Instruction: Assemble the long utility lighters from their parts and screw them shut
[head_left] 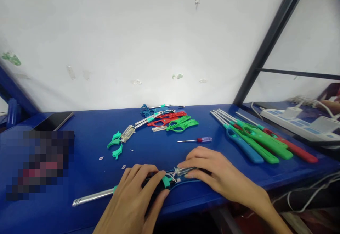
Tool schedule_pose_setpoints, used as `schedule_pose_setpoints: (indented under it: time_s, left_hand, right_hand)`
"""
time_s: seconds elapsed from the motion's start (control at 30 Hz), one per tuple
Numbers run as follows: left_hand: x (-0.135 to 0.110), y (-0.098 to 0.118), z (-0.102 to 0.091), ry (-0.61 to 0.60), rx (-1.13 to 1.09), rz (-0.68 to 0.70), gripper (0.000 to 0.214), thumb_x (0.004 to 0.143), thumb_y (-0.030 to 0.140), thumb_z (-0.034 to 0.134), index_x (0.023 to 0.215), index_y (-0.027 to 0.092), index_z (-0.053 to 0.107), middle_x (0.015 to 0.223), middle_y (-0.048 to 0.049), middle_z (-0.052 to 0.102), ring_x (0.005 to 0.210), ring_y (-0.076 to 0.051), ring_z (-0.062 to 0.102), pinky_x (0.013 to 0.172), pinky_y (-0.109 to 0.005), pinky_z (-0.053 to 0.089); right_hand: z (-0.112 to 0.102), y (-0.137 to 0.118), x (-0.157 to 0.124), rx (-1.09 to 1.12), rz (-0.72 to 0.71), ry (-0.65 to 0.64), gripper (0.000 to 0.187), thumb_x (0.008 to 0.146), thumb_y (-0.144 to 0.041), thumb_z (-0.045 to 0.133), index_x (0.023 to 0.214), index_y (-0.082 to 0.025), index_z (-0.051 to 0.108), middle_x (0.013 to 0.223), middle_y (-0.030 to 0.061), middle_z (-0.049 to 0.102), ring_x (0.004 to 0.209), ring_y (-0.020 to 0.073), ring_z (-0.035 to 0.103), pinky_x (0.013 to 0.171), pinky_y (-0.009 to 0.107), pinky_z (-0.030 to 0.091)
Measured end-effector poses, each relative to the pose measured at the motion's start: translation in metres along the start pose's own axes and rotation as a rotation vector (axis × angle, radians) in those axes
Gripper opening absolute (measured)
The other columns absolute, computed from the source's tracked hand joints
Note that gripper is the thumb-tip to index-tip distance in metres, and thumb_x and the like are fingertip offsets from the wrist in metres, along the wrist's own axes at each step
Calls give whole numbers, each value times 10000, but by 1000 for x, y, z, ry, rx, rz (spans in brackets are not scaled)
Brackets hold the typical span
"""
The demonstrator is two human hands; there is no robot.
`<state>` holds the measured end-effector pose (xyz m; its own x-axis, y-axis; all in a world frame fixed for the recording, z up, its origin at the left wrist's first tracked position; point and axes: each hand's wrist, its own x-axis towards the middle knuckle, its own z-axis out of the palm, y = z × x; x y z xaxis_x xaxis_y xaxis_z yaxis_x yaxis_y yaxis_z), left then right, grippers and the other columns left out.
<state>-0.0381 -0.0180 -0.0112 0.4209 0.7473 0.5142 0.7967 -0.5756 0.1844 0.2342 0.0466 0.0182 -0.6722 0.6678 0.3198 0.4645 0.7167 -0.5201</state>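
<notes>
An opened long-necked gas lighter lies near the table's front edge, its silver tube pointing left. My left hand is closed over its middle, thumb and fingers around the turquoise trigger. White wire shows just right of that trigger. Between the fingers and thumb of my right hand is a clear fuel tank, held at the blue handle shell. My palms hide much of the lighter; whether the tank is seated in the shell I cannot tell.
Behind my hands lie a screwdriver, loose turquoise triggers, clear tanks, red shells and green shells. Several whole lighters sit at right, near a power strip. A phone is at left.
</notes>
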Motion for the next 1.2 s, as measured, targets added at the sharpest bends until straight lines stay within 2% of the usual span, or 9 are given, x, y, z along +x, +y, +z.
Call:
schedule_pose_setpoints:
  time_s: [0.1, 0.23, 0.5, 0.77, 1.07, 1.2]
  left_hand:
    - [1, 1, -1, 1, 26, 6, 290, 1054, 251, 568, 1333, 305, 625, 1174, -60, 697, 1025, -294, 698, 929, -567, 607]
    - [2, 2, -1, 3, 47, 16, 291, 1051, 244, 561, 1330, 279, 634, 1197, -82, 669, 1025, -287, 686, 935, -554, 616]
    - [2, -1, -7, -84, 89, 69, 358, 1072, 238, 483, 1393, 284, 634, 1212, -64, 688, 1092, -267, 691, 1026, -494, 597]
    - [11, 3, -12, -56, -20, 34, 317, 1069, 218, 489, 1337, 301, 635, 1185, -48, 664, 1032, -229, 695, 948, -385, 630]
    - [14, 5, -12, -38, 5, 71, 295, 1064, 204, 484, 1309, 275, 631, 1133, -53, 660, 951, -226, 698, 860, -390, 662]
    - [18, 5, -14, -50, 7, 90, 297, 1060, 180, 468, 1287, 263, 642, 1121, -50, 665, 960, -223, 698, 879, -394, 660]
  right_hand:
    - [0, 1, -2, 36, -16, 27, 278, 1096, -315, 611, 1301, -244, 785, 1143, 51, 741, 1043, 175, 697, 932, 258, 521]
    - [-4, -2, -3, 28, 5, -49, 308, 1114, -262, 573, 1354, -291, 764, 1203, 48, 725, 1077, 176, 682, 931, 271, 512]
    - [-8, -5, -1, 62, 81, -84, 308, 1119, -314, 568, 1359, -340, 759, 1174, 36, 688, 1030, 164, 673, 906, 270, 506]
    - [-5, -4, -2, 109, 98, -41, 274, 1089, -310, 630, 1305, -348, 793, 1143, 27, 704, 1016, 167, 688, 911, 263, 518]
    - [-3, -1, -1, 154, 90, -21, 276, 1034, -258, 718, 1274, -362, 807, 1124, 10, 716, 989, 162, 691, 886, 262, 514]
    - [-4, -1, 0, 158, 124, -26, 270, 1022, -256, 737, 1262, -353, 814, 1111, 10, 719, 994, 162, 692, 898, 262, 515]
